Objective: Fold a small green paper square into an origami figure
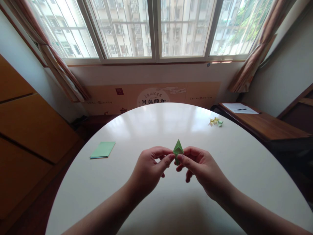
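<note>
Here the left hand (pixel 151 166) and right hand (pixel 202 164) both pinch the green paper (pixel 178 149), up over the table (pixel 168 205)! Behind, the panel (pixel 200 88) reads ZANKEE above 月满颐和, its side lettering (pixel 201 98) illegible.

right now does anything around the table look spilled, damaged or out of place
Nothing stands out; no spill shows. The left hand and right hand hold the green folded paper between them, with no visible tear. The green-topped paper stack lies flat, and the small folded pieces sit grouped far right on the table.
</note>
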Tool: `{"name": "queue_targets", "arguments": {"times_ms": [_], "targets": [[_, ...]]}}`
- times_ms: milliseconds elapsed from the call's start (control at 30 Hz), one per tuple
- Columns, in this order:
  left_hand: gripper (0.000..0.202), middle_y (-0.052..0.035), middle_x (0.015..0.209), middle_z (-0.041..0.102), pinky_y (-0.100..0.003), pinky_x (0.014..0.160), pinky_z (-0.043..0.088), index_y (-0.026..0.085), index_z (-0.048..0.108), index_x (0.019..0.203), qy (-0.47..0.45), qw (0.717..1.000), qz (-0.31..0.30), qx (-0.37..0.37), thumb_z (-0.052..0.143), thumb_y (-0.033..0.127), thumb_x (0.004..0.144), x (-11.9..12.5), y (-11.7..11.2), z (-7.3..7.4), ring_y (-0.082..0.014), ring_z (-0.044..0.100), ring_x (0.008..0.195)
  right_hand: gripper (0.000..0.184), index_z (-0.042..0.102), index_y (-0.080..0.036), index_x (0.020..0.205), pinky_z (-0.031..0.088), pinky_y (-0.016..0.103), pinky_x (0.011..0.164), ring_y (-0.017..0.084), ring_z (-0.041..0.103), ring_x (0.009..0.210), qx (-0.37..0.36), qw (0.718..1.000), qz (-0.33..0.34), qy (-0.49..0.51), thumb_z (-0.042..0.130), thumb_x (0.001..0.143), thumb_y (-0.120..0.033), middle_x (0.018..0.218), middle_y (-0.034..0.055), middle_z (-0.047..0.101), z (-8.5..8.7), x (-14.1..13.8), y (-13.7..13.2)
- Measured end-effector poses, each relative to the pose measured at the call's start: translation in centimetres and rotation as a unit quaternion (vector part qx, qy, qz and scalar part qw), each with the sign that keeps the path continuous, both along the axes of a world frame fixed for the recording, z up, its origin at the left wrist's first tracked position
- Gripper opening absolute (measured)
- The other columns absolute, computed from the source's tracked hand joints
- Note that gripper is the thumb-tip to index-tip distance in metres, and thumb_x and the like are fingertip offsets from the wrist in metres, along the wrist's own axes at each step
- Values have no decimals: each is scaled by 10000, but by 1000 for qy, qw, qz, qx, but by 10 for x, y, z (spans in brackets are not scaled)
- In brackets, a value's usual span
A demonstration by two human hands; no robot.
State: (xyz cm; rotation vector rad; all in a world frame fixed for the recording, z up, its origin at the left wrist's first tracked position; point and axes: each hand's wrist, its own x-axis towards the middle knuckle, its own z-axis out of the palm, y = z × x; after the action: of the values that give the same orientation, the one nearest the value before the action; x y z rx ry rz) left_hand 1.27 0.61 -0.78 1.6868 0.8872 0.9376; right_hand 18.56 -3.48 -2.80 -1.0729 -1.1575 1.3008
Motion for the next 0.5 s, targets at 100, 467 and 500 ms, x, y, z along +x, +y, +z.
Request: {"name": "queue_targets", "arguments": {"times_ms": [100,467,500], "targets": [[193,-70,805,710,-183,408,516,143,791,886,4,1000,-1,21,668,290,867,-1,-1,-1,-128,598,590,287,725,-173,845,489,207,435,192,668,705,8,1000,1,-2,749,825,-459,764,58,702,0,0,0],[246,-93,907,712,-187,427,524,153,791,947,51,992,-17,112,595,302,934,-6,2,-5,-126,621,606,294,725,-174,862,498,210,444,187,661,694,38,999,1,-21,734,839,-467,734,51,684,-3,-2,0],[247,-95,911,711,-189,425,527,150,790,949,47,993,-18,102,600,307,930,-6,2,-5,-126,619,602,298,724,-175,864,498,211,443,188,660,691,38,999,1,-23,732,839,-472,736,52,684,-3,-3,0]]}}
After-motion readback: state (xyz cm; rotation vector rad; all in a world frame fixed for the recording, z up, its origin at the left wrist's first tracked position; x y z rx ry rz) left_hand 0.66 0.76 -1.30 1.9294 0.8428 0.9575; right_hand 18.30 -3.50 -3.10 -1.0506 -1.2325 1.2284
